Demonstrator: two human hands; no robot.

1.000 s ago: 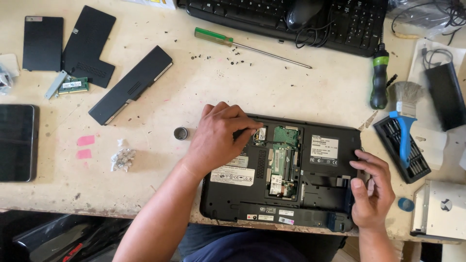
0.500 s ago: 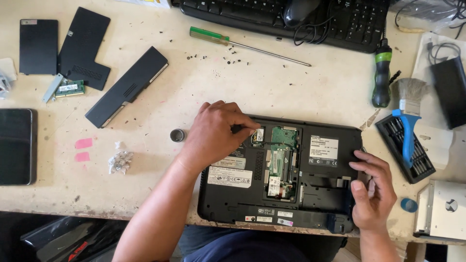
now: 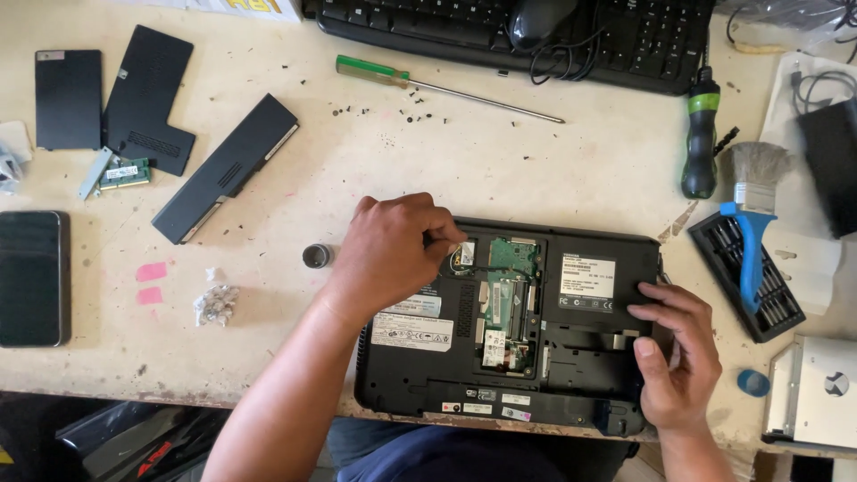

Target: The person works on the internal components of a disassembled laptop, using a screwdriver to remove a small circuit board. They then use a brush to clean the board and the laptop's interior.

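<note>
A black laptop (image 3: 589, 357) lies upside down at the table's front edge, its bottom covers off and green circuit boards (image 3: 511, 295) showing. My left hand (image 3: 393, 254) rests on the laptop's upper left corner, fingers curled and fingertips pinching at a small part beside the open bay. What they pinch is too small to tell. My right hand (image 3: 678, 353) lies on the laptop's right side, fingers spread flat on the case near its edge.
A battery pack (image 3: 225, 168), two cover plates (image 3: 147, 98), a memory stick (image 3: 125, 172) and a phone (image 3: 32, 277) lie at the left. A long green-handled screwdriver (image 3: 428, 85), loose screws, keyboard (image 3: 536, 31) lie behind. A stubby driver (image 3: 701, 134), brush (image 3: 750, 232), bit case and drive (image 3: 817, 393) sit right.
My left hand's fingertips have shifted slightly along the laptop's top left corner. My right hand stays on the right side of the case.
</note>
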